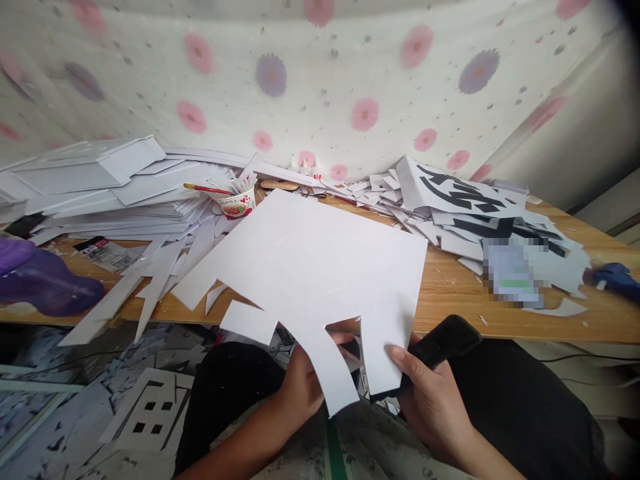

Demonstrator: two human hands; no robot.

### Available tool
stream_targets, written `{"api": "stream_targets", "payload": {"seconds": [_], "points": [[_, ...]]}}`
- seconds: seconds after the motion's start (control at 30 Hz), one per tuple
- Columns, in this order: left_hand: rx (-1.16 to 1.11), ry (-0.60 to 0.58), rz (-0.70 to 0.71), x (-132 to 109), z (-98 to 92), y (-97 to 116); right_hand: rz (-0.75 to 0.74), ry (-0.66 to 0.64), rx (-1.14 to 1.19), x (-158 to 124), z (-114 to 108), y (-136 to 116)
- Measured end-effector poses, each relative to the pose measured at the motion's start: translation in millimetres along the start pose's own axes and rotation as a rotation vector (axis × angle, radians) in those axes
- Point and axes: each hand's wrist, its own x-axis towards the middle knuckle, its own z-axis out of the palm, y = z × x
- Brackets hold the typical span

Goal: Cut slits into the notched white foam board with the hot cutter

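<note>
A large white board, with notches cut into its near edge, rests over the front of the table and tilts toward me. My left hand is under its curved near strip; fingertips show through a cutout, and the rest of the grip is hidden. My right hand is closed around a dark tool with a thick black handle, whose working end I cannot make out. The right thumb presses on the board's lower right corner.
Stacked white sheets fill the left side, near a paper cup of strips and a purple bottle. At right lie offcuts, a sheet with black lettering, a blurred phone-like object and a blue tool. Scraps cover the floor.
</note>
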Motion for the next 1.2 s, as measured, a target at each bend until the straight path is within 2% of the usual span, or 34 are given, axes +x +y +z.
{"api": "stream_targets", "payload": {"seconds": [0.1, 0.17, 0.23, 0.27, 0.33, 0.4, 0.53, 0.63, 0.8, 0.83, 0.9, 0.97, 1.03, 1.1, 1.2], "points": [[0.145, -0.134, -0.016, -2.4, -13.2, -0.5, -0.029, 0.001, -0.011, 6.2, -1.5, -4.4], [0.162, -0.223, -0.067, -4.8, -26.1, 0.2, -0.028, 0.028, -0.009, 10.3, -2.8, -7.2], [0.006, -0.282, -0.115, -5.8, -36.8, 2.0, -0.011, 0.036, 0.004, 12.5, -3.1, -8.9], [-0.111, -0.270, -0.123, -5.5, -39.6, 3.3, -0.001, 0.025, 0.010, 12.7, -2.7, -9.2], [-0.334, -0.165, -0.120, -3.7, -38.3, 6.5, 0.017, -0.035, 0.015, 12.0, -0.5, -8.4], [-0.433, -0.029, -0.128, -1.9, -29.5, 10.3, 0.038, -0.106, 0.007, 10.9, 2.2, -6.8], [-0.342, 0.145, -0.103, -2.0, -11.7, 19.8, 0.056, -0.166, -0.125, 11.7, 1.7, -9.6], [-0.281, 0.259, -0.014, -4.0, -11.7, 29.2, 0.000, -0.161, -0.291, 13.5, -5.8, -26.0], [-0.244, 0.390, 0.094, -8.4, -23.8, 43.0, -0.277, -0.076, -0.323, 14.5, -16.7, -75.7], [-0.219, 0.416, 0.118, -9.4, -26.4, 44.3, -0.328, -0.109, -0.314, 15.2, -16.1, -84.9], [-0.141, 0.460, 0.162, -11.1, -31.3, 46.1, -0.429, -0.255, -0.302, 17.1, -10.5, -98.6], [-0.035, 0.484, 0.217, -12.3, -35.4, 48.4, -0.531, -0.422, -0.322, 19.1, 1.0, -105.0], [0.071, 0.511, 0.281, -12.9, -37.5, 52.9, -0.623, -0.537, -0.390, 20.7, 15.9, -105.7], [0.158, 0.552, 0.308, -13.0, -36.8, 59.8, -0.731, -0.601, -0.480, 21.4, 30.2, -103.4], [0.217, 0.574, 0.267, -12.0, -30.6, 70.4, -0.947, -0.636, -0.615, 19.7, 42.2, -97.5]]}}
